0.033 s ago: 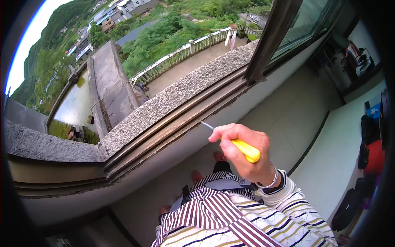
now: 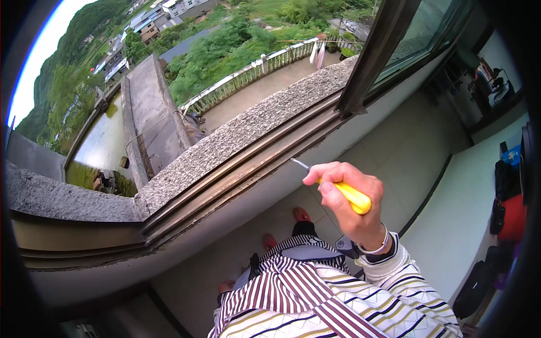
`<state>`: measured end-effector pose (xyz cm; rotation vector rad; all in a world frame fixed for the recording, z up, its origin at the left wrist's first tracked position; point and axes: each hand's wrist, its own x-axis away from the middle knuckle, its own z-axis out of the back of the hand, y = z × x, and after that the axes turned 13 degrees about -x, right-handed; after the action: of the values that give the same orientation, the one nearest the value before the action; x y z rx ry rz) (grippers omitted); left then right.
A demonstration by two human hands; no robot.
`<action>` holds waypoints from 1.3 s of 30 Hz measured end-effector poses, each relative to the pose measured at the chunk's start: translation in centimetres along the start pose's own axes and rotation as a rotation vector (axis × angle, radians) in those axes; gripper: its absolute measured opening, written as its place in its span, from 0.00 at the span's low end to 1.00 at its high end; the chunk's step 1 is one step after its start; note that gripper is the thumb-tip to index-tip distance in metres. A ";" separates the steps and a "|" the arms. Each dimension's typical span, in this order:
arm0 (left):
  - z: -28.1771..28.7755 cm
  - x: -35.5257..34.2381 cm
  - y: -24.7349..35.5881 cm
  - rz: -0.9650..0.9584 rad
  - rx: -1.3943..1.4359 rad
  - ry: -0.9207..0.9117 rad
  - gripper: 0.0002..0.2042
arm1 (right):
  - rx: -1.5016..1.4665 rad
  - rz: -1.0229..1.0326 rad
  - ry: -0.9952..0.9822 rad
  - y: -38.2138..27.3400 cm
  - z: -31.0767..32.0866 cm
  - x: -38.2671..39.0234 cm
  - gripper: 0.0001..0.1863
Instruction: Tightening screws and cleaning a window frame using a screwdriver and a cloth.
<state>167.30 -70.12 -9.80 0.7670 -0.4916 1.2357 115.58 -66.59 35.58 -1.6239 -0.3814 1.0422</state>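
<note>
Gripping the yellow-handled screwdriver (image 2: 344,191), the right hand (image 2: 349,200) has its fingers (image 2: 329,173) clenched round the handle, above the striped sleeve (image 2: 360,298). The thin metal shaft juts left and away, its tip hanging just short of the window track (image 2: 225,180). To work cleanly, the tip should probably meet the nearest groove at a shallow angle, wrist steady. Beyond the track lies the rough stone sill (image 2: 242,135). No left hand shows.

Rough stone window sill (image 2: 236,138) w/ metal sliding track (image 2: 225,180) along it — tiled floor (image 2: 394,158) below.
</note>
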 end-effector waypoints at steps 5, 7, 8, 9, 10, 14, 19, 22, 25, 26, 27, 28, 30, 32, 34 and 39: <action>-1.4 1.3 0.0 0.112 0.121 -0.010 0.16 | 0.128 -0.145 0.104 2.3 3.7 -3.1 0.01; -1.0 1.1 1.5 0.078 0.078 -0.021 0.16 | 0.198 -0.110 0.082 3.2 3.7 -3.3 0.01; -0.5 1.3 2.7 0.060 0.060 -0.030 0.16 | 0.259 -0.035 0.057 3.4 2.8 -3.2 0.01; 0.4 1.4 4.2 0.038 0.040 -0.038 0.16 | 0.325 0.040 0.036 3.5 1.9 -2.9 0.01; 1.2 1.5 5.6 0.025 0.021 -0.044 0.16 | 0.293 0.081 -0.025 3.9 0.9 -2.5 0.01; 2.3 2.7 6.4 0.022 -0.028 -0.026 0.17 | 0.138 0.191 -0.274 3.1 -4.9 -0.3 0.08; 4.6 3.4 10.0 0.077 0.024 -0.022 0.15 | -0.041 0.138 -0.360 3.5 -6.8 -0.1 0.06; 5.6 4.2 10.5 0.001 -0.076 0.001 0.11 | -0.170 0.028 -0.326 2.5 -4.4 -1.8 0.01; 4.8 5.0 9.7 0.018 -0.032 -0.017 0.12 | -0.206 -0.212 -0.136 0.7 -0.5 -3.8 0.05; 4.7 5.1 10.0 0.019 -0.011 -0.020 0.12 | -0.135 -0.239 -0.086 0.7 0.4 -4.5 0.07; 4.6 5.0 10.4 0.061 -0.039 -0.038 0.12 | -0.063 -0.265 -0.036 0.8 0.8 -5.1 0.08; 5.0 4.9 11.4 0.097 -0.071 -0.065 0.13 | 0.003 -0.264 -0.036 1.1 1.1 -5.5 0.09; 4.6 5.2 11.6 0.110 -0.024 -0.065 0.13 | 0.128 -0.267 -0.047 1.7 1.1 -5.7 0.09; 4.5 5.2 11.6 0.116 -0.016 -0.038 0.12 | 0.119 -0.261 -0.063 1.7 0.1 -5.1 0.09; 4.6 5.0 11.7 0.155 -0.021 -0.037 0.11 | 0.163 -0.227 -0.076 1.7 -1.1 -4.3 0.08; 5.2 4.8 10.9 0.052 -0.053 0.015 0.11 | -0.014 -0.210 -0.173 1.9 -4.5 -3.1 0.06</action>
<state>158.53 -69.37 -0.22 0.7032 -0.5331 1.2704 116.88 -72.20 35.11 -1.4748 -0.6619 1.0235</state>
